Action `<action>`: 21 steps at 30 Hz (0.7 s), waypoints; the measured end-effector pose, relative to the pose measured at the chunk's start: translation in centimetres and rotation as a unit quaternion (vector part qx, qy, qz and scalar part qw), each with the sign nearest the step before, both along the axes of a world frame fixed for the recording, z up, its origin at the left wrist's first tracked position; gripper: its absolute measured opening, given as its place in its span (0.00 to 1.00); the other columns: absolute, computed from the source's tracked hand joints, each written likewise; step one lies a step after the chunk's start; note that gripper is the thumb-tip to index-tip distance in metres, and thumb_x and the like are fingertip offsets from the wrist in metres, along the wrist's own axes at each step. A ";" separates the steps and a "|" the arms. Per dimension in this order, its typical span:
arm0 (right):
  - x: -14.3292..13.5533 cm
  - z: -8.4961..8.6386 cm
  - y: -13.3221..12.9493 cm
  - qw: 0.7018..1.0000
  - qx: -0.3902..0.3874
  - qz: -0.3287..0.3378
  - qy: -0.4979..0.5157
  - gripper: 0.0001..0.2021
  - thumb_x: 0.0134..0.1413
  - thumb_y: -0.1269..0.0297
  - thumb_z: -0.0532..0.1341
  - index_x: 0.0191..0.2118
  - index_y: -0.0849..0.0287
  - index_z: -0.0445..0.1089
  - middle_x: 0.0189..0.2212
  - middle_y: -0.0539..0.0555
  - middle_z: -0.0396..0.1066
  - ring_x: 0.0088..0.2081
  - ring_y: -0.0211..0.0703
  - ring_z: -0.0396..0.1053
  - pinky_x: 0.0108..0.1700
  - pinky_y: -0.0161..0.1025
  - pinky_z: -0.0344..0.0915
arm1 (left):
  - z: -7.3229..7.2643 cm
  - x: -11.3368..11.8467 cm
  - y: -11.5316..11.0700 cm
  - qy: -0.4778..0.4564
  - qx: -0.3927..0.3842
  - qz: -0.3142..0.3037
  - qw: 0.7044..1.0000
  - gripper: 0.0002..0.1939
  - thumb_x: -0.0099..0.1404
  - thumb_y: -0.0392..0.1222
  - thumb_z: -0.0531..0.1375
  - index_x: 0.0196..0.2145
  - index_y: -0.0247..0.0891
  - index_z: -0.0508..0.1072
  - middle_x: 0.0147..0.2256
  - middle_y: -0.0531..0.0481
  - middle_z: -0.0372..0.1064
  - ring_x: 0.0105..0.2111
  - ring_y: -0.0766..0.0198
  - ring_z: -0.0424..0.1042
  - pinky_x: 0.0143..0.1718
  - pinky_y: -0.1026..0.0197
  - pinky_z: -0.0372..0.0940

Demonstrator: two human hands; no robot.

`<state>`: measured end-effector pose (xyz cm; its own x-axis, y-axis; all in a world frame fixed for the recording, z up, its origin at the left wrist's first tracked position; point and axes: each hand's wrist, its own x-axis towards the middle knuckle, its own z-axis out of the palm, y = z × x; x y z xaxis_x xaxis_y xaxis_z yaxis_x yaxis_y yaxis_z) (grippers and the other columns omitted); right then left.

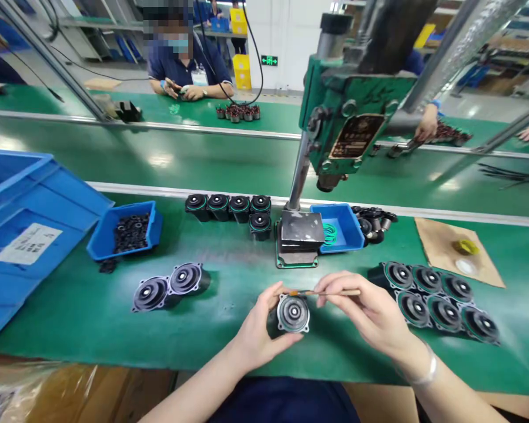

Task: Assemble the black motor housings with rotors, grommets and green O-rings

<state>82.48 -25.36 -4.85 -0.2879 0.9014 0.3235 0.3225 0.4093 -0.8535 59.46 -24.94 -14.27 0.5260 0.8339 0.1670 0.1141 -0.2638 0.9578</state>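
Note:
My left hand (264,329) is wrapped around the side of a round black motor housing (293,314) with a silvery flanged rim, at the front middle of the green bench. In my right hand (357,302) a thin brush (335,292) is pinched, its tip at the far edge of the rim. To the left stand two similar housings (185,277) side by side. Several more housings (443,313) form two rows at the right. Beyond my hands is the metal base block (302,228) of a green press (344,123).
Several capped housings (239,204) line the back. A small blue bin (96,239) holds black parts; another blue bin (346,229) holds green rings. A large blue crate (22,235) is at left, cardboard (436,252) with a yellow container at right. A person (187,64) sits across.

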 end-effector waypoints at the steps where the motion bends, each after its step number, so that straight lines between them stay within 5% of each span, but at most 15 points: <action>1: -0.2 0.0 0.5 1.000 -0.008 0.011 -0.006 0.06 0.64 0.72 0.55 0.43 0.56 0.65 0.40 0.54 0.73 0.43 0.37 0.74 0.43 0.33 0.74 | 0.0 -0.1 0.0 -0.001 -0.009 -0.003 1.000 0.45 0.60 0.40 0.67 0.65 0.43 0.42 0.57 0.37 0.63 0.58 0.51 0.66 0.60 0.44 0.62; 14: -1.0 1.7 2.4 0.988 -0.078 0.103 -0.084 0.05 0.64 0.72 0.54 0.43 0.57 0.63 0.41 0.54 0.71 0.45 0.35 0.71 0.46 0.34 0.70 | 0.1 -0.2 0.4 -0.018 -0.014 -0.009 1.000 0.50 0.56 0.38 0.69 0.65 0.46 0.40 0.56 0.41 0.65 0.56 0.53 0.68 0.59 0.47 0.65; 21: -1.1 2.9 3.3 0.975 -0.042 0.123 -0.179 0.05 0.64 0.71 0.55 0.44 0.56 0.62 0.42 0.54 0.70 0.44 0.35 0.70 0.46 0.33 0.69 | 0.4 -0.2 0.3 -0.007 0.008 -0.012 1.000 0.48 0.58 0.39 0.67 0.66 0.43 0.40 0.56 0.38 0.64 0.57 0.51 0.67 0.59 0.46 0.64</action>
